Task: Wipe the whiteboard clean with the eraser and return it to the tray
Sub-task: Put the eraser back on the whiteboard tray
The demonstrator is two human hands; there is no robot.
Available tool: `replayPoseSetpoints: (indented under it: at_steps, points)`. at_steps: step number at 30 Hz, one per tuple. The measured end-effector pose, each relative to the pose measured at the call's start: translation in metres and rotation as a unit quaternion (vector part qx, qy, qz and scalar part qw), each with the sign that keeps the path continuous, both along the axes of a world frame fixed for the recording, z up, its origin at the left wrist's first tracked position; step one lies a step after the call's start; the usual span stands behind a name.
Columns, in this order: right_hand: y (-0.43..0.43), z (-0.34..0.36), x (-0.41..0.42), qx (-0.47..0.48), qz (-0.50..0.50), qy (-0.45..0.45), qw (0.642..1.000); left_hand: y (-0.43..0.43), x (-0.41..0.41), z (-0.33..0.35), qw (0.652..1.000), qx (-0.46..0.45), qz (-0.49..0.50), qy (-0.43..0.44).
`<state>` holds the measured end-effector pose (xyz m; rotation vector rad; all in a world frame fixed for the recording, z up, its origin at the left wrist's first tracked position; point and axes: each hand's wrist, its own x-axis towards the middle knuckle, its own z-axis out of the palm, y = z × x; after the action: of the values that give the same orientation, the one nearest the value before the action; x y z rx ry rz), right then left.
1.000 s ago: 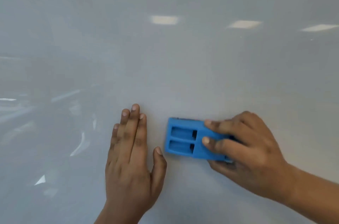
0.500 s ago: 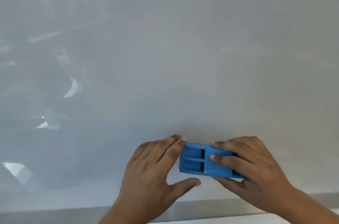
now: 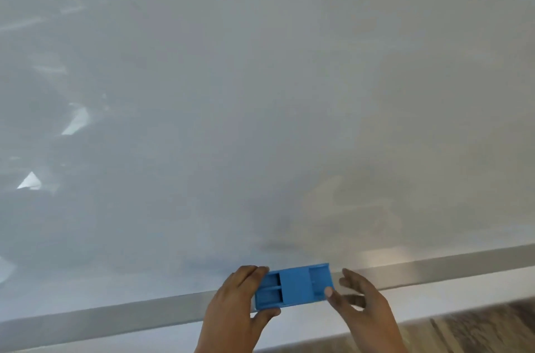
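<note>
Blue eraser (image 3: 293, 286) sits at the tray (image 3: 115, 315), below a board (image 3: 260, 92) showing no marks. Left hand (image 3: 234, 306) pinches its end; right hand (image 3: 364, 306) is open, thumb touching. Wiping appears done; release remains.

text: none legible | glossy white whiteboard surface (image 3: 260, 92): bare of writing, only pale reflections | blue plastic rectangular eraser (image 3: 293, 286): no label or brand readable | grey metal tray strip (image 3: 115, 316): unmarked
</note>
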<state>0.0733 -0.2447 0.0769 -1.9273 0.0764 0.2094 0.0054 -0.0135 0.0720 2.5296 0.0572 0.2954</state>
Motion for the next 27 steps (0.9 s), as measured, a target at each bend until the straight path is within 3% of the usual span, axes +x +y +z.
replayPoseSetpoints:
  at_steps: [2, 6, 14, 27]
  points:
    - [-0.007, -0.009, 0.011, 0.019, 0.005, 0.085, 0.996, -0.009, 0.009, -0.019, 0.998, -0.045, 0.026, 0.037]
    - [-0.014, -0.019, 0.023, 0.063, -0.001, 0.135, 0.989, -0.034, 0.028, -0.046, 0.988, -0.096, 0.059, 0.107]
    - [-0.026, -0.061, 0.042, 0.054, -0.023, 0.163, 0.985, -0.068, 0.051, -0.086, 0.966, -0.139, 0.129, 0.175]
    - [-0.026, -0.088, 0.059, 0.052, -0.001, 0.216, 0.975, -0.088, 0.069, -0.113, 0.948, -0.149, 0.216, 0.182]
